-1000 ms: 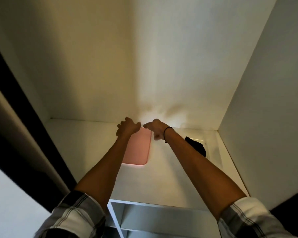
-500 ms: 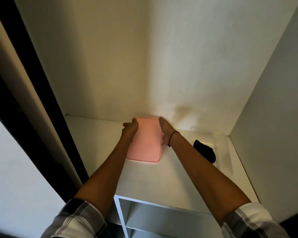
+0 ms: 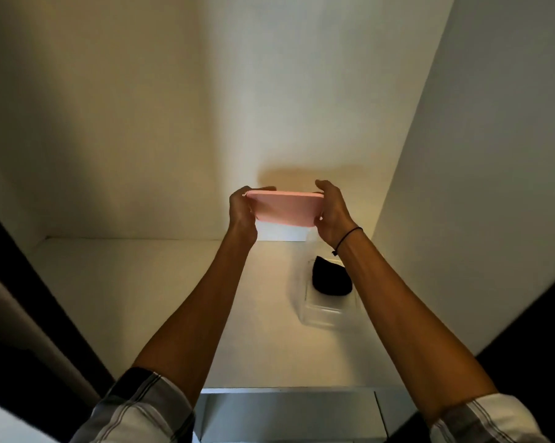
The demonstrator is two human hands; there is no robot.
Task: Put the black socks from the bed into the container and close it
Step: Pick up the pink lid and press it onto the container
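Socks (image 3: pixel 331 280), black, lay bunched inside a clear container (image 3: pixel 320 314) that sat uncovered on the white shelf (image 3: pixel 161 302), toward its right side and close to the right wall (image 3: pixel 493 174). The bundle filled the far part of the container; the near part looked bare. The container's walls were transparent and hard to trace, and its far end was hidden behind the right forearm.

Pink lid (image 3: pixel 285 208) was held in the air above the shelf, well clear of the surface and up and to the left of the container, not touching it. It was close to level, its near side tipped slightly down toward the camera so the broad pink face showed.

Left hand (image 3: pixel 242 212) gripped the lid's left end, fingers (image 3: pixel 265 188) curled over the top edge. Right hand (image 3: pixel 332 209) gripped the right end in the same way, fingers wrapped over the far corner. Both hands were clamped on the lid, one at each end, with the lid spanning between them. A thin dark band (image 3: pixel 349 236) circled the right wrist.

Both forearms reached up and forward from plaid sleeves (image 3: pixel 135 410) at the bottom of the view. A shadow of the lid and hands fell on the back wall (image 3: pixel 205 107) just above them. A lower white compartment (image 3: pixel 285 417) showed below the shelf's front edge.
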